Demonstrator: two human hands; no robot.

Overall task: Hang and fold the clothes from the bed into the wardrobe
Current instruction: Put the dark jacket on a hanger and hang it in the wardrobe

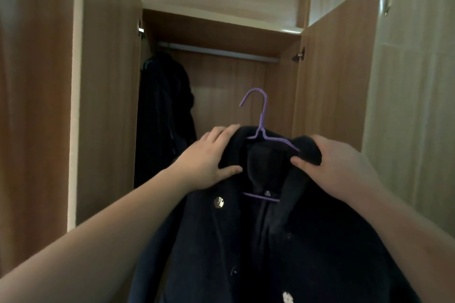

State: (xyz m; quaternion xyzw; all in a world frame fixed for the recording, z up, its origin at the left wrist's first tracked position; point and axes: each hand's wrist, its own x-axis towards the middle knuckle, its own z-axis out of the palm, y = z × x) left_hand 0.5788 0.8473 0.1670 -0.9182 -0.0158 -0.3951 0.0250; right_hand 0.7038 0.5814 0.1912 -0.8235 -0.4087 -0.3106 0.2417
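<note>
Open wardrobe (105, 106) ahead, rail (216, 51) bare right of dark garment (165, 115). Coat (283, 241) on purple hanger (261, 115) below rail; left hand (209, 157) and right hand (337, 165) gripping shoulders. Advised: raise level, hook over rail.

Location: domestic bedroom or dressing area. Indicators: a built-in wood-laminate wardrobe (221, 76) with both doors open, a metal hanging rail (216, 51) under its top shelf, dark garments (165, 110) hung at the rail's left end, and pale wallpapered wall (413, 81) adjacent.
</note>
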